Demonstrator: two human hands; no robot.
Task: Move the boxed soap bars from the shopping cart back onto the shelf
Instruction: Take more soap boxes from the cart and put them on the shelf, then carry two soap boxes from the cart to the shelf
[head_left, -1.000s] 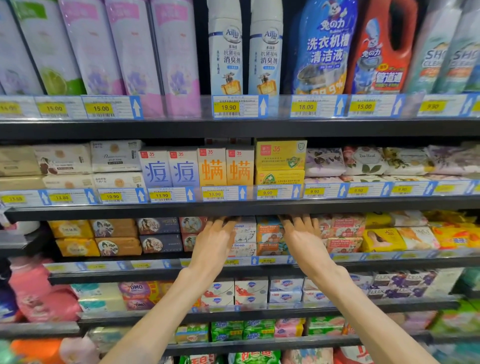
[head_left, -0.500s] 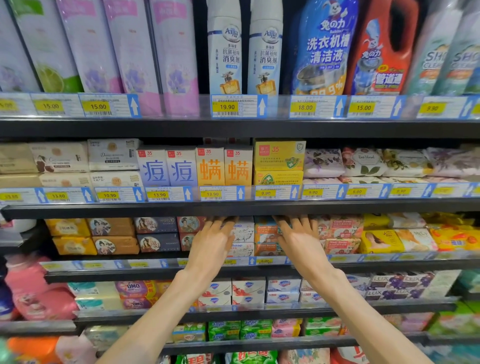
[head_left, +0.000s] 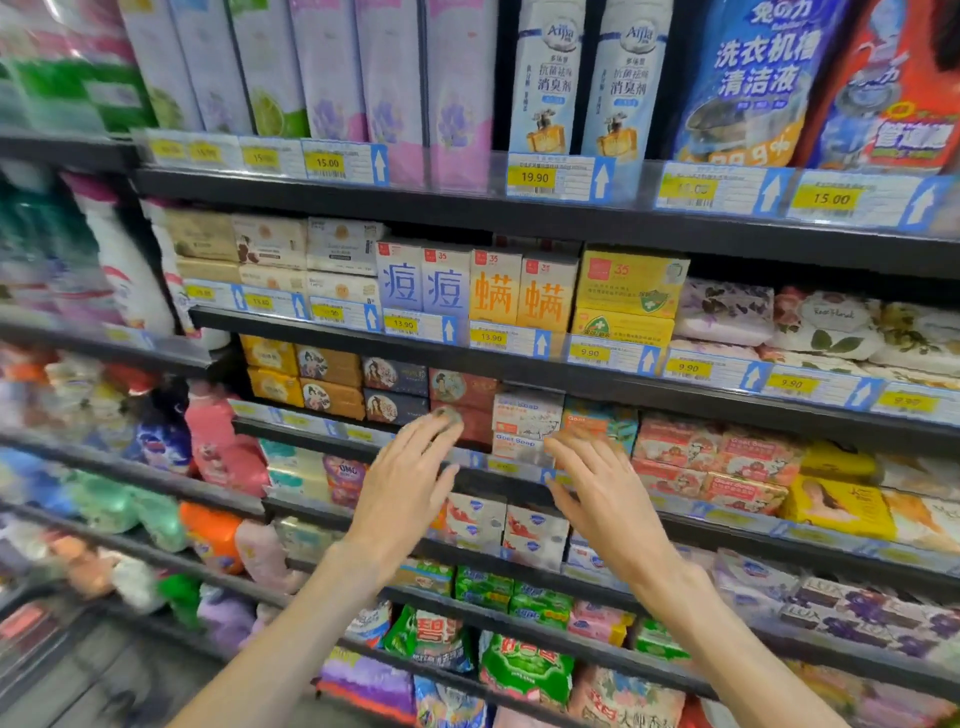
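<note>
both hands are up in front of the soap shelf and hold nothing. my left hand (head_left: 410, 483) is spread, fingers straight and loose, fingertips near the red boxes (head_left: 460, 402) on the third shelf down; i can't tell if they touch the boxes or hang just in front. my right hand (head_left: 597, 488) is spread too, fingers fanned, palm facing the white goat soap boxes (head_left: 524, 426) stacked between the two hands. neither hand pinches or curls round a box. the goat soap boxes sit two high behind the price rail (head_left: 498, 465), fronts facing out, which i read as stock already squared to the shelf edge so labels show. the hands flank that stack on both sides, so my guess is this is a straighten-or-release step, with a box just seated and palms open to avoid dragging it out. the shopping cart is not in view, so i can't say how many boxed bars are left in it. left part of the frame is motion-blurred, bottles there unreadable. risk as i judge it: a sleeve-free forearm low across the shelf below could clip the blue-and-white soap boxes (head_left: 530, 530) near the rail. next move likely needs a turn down to the cart.
</note>
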